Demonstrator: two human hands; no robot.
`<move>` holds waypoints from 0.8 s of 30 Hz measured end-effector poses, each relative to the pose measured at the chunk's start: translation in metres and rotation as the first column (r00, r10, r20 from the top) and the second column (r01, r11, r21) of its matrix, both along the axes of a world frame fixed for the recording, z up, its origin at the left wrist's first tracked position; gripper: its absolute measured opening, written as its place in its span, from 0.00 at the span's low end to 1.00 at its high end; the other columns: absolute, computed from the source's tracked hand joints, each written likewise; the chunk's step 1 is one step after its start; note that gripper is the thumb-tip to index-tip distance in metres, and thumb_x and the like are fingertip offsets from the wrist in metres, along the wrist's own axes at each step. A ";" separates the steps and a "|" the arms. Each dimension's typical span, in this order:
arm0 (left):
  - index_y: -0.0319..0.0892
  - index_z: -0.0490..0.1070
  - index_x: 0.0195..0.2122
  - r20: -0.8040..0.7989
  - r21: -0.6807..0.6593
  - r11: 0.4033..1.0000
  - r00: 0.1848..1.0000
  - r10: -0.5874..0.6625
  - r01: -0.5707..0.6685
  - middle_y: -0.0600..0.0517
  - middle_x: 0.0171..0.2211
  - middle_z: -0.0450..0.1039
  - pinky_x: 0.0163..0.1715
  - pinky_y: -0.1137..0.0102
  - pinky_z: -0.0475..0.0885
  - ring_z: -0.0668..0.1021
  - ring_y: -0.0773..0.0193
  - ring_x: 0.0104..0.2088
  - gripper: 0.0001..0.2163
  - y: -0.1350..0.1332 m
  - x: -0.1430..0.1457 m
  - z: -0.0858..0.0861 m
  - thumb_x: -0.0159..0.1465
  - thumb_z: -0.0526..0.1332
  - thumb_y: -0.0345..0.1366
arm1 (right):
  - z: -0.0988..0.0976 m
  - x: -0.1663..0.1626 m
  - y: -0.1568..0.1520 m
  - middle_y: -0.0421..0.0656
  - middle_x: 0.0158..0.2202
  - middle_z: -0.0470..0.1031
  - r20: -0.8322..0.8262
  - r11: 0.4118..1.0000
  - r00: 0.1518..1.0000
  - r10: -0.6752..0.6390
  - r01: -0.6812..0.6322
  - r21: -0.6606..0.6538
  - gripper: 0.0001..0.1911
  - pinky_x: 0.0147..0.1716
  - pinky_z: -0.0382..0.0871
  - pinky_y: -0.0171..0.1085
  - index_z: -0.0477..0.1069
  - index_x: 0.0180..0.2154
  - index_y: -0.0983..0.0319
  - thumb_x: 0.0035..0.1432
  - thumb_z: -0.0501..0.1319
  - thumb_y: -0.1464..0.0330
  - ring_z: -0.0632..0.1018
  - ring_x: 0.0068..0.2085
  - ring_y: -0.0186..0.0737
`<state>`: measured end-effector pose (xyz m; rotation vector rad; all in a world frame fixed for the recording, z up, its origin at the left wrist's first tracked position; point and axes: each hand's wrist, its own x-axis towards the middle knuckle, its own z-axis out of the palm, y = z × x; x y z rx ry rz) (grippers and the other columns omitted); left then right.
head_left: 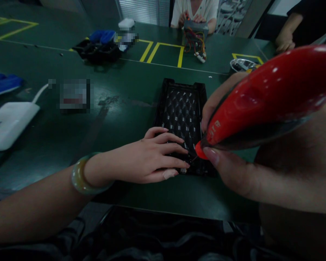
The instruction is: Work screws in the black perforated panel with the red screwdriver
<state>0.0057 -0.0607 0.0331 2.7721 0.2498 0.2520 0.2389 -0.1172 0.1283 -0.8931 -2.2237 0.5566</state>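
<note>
Black ribbed plastic tray (pixel 180 108) lies on my dark green workbench (pixel 119 192), right in front of me. Farther along the bench are yellow tape outlines (pixel 165 45), and a co-worker's hands (pixel 183 18) rest on a grey box with coloured wires (pixel 195 27). A white power adapter (pixel 9 125) sits off to my left. My left hand (pixel 149 156) lies open across the tray, fingers spread flat on it, with a jade bangle (pixel 83 174) on that wrist. My right hand (pixel 233 174) grips a red-handled screwdriver (pixel 271 98) between thumb and fingers, and its thin tip (pixel 194 158) reaches the tray just beside my left fingers.
</note>
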 end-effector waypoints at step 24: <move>0.55 0.75 0.56 0.017 0.092 0.995 0.999 0.033 -0.034 0.54 0.58 0.76 0.65 0.51 0.47 0.67 0.52 0.65 0.13 0.005 -0.002 -0.006 0.74 0.57 0.40 | -0.013 0.013 0.021 0.34 0.34 0.70 -0.074 0.887 0.904 -0.421 0.393 -0.242 0.05 0.36 0.66 0.32 0.73 0.35 0.56 0.60 0.59 0.65 0.73 0.40 0.34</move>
